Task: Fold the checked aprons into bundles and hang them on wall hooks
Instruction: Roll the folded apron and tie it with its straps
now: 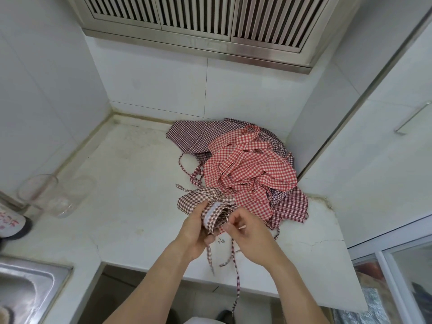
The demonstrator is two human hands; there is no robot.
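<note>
Left hand [195,226] grips the bundle [214,212], its long axis pointing away; right hand [247,226] pinches a strap [235,265] beside its near end.

Two hands, the left hand [195,226] and the right hand [245,226], meet at lower centre around one brown-checked apron bundle [211,206]. Right of centre lies one heap of checked aprons [245,167]: at least one red-and-white and at least two darker maroon ones, though the tangle hides the exact number. At the left edge lie two clear glasses [56,195], and one steel sink [28,286] fills the lower left corner.
</note>
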